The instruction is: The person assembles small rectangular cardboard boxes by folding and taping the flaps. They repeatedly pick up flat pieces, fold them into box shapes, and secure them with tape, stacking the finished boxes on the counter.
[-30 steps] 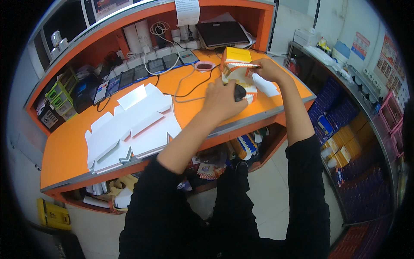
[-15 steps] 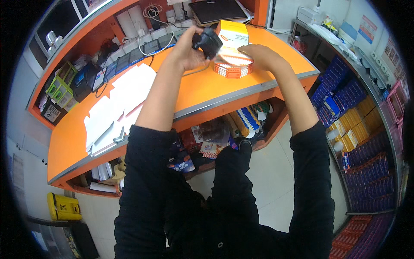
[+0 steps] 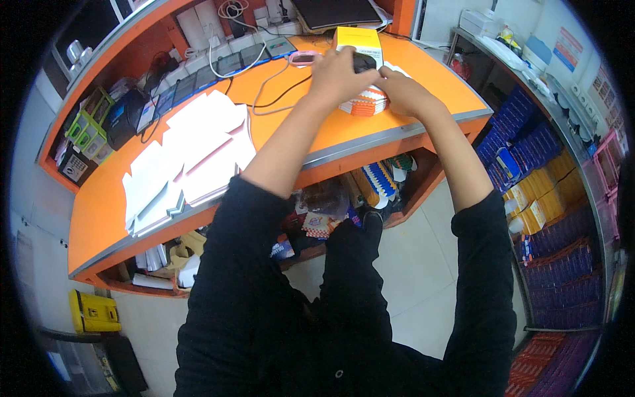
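Observation:
My left hand [image 3: 336, 78] is closed round a chunky black object [image 3: 364, 63], whose kind I cannot make out. That object sits over a stack of folded orange-and-white cartons [image 3: 366, 104] on the orange counter [image 3: 291, 139]. My right hand [image 3: 407, 94] rests at the stack's right side, its thumb and fingers drawn together near the left fingertips. What it grips, if anything, is hidden. Directly behind both hands stands a yellow-and-white box [image 3: 358, 38].
White paper sheets [image 3: 198, 145] lie in a loose pile on the counter's left. A pink-rimmed object [image 3: 304, 58] and cables lie behind my left hand. Several phones or tablets [image 3: 228, 64] line the back. Right of me, a shelf holds stacked blue and yellow packages [image 3: 552, 192].
My left hand has moved right and down with the black object, from beside the stack to over it. The right hand stays at the stack, its fingers now close to the left.

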A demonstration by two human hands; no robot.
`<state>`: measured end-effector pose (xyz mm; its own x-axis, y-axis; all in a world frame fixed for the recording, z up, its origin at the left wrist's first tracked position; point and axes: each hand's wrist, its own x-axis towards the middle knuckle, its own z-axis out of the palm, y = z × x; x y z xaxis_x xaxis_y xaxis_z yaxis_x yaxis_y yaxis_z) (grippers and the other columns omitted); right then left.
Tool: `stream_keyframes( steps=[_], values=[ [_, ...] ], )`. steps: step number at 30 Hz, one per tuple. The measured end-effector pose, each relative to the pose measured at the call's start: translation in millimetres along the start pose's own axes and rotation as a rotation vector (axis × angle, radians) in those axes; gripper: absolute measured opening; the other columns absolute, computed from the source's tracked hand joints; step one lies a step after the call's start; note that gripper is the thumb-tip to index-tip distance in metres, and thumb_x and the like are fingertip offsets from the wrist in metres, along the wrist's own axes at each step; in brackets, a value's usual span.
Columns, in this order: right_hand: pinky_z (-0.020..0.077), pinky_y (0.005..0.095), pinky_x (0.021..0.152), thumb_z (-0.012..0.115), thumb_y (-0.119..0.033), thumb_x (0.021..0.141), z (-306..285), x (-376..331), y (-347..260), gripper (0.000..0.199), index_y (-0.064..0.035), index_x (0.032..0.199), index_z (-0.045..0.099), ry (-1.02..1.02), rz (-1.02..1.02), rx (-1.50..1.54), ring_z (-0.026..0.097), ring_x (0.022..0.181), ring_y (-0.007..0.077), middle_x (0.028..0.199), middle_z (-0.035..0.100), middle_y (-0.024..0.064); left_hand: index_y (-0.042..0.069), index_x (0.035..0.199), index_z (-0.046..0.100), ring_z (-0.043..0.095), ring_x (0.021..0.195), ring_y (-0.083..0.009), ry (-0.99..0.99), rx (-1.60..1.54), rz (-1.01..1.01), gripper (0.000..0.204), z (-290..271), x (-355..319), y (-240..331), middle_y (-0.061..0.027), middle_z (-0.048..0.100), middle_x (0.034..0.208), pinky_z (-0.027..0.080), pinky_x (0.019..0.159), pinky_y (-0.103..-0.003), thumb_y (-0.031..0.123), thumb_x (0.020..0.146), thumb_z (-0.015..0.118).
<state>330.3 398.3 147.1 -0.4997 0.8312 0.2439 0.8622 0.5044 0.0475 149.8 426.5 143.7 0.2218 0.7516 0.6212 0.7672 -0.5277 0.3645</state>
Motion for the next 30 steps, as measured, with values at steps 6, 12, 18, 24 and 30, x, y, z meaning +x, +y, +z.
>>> stream_keyframes(
  steps=[6, 12, 18, 24, 30],
  values=[
    [0.0423, 0.0329, 0.093, 0.042, 0.01, 0.075, 30, -28, 16, 0.047, -0.0035, 0.12, 0.051, 0.282, -0.069, 0.575, 0.052, 0.112, 0.0283, 0.119, 0.054, 0.014, -0.001, 0.125, 0.049, 0.033, 0.127, -0.0454, -0.027, 0.212, -0.007, 0.1, 14, -13, 15, -0.028, 0.047, 0.127, 0.03, 0.103, -0.045, 0.075, 0.061, 0.06],
    [0.0431, 0.034, 0.089, 0.045, 0.007, 0.08, 53, -133, -34, 0.032, -0.0006, 0.107, 0.059, 0.873, 0.138, 0.459, 0.058, 0.099, 0.0256, 0.106, 0.059, 0.0166, 0.001, 0.133, 0.042, 0.05, 0.117, -0.0326, -0.611, 0.308, -0.024, 0.082, -167, -85, -22, -0.0222, 0.05, 0.127, 0.037, 0.099, -0.036, 0.06, 0.078, 0.059],
    [0.0462, 0.0301, 0.072, 0.047, 0.009, 0.08, 151, -224, -185, 0.022, -0.0009, 0.092, 0.063, 0.533, 0.44, 1.123, 0.058, 0.078, 0.0181, 0.088, 0.058, 0.0098, 0.004, 0.121, 0.056, 0.058, 0.104, -0.0315, -0.571, 0.404, -0.221, 0.05, -206, -157, -67, -0.0198, 0.057, 0.118, 0.043, 0.092, -0.037, 0.041, 0.088, 0.054],
    [0.0487, 0.0315, 0.074, 0.051, 0.006, 0.08, 161, -259, -282, 0.025, -0.0052, 0.099, 0.064, 0.25, 0.16, 1.187, 0.06, 0.086, 0.024, 0.099, 0.056, 0.0118, 0.005, 0.107, 0.065, 0.062, 0.093, -0.0259, -0.32, 0.335, 0.053, 0.031, -205, -177, -70, -0.0147, 0.064, 0.103, 0.048, 0.08, -0.033, 0.029, 0.089, 0.055],
    [0.0489, 0.0335, 0.08, 0.061, -0.004, 0.08, 128, -257, -300, 0.027, -0.0052, 0.107, 0.06, 0.094, 0.044, 1.276, 0.059, 0.095, 0.0273, 0.107, 0.056, 0.0138, 0.005, 0.099, 0.066, 0.065, 0.08, -0.024, -0.001, 0.647, 0.058, 0.022, -244, -180, -41, -0.0135, 0.067, 0.09, 0.049, 0.074, -0.03, 0.022, 0.087, 0.058]
  ],
)
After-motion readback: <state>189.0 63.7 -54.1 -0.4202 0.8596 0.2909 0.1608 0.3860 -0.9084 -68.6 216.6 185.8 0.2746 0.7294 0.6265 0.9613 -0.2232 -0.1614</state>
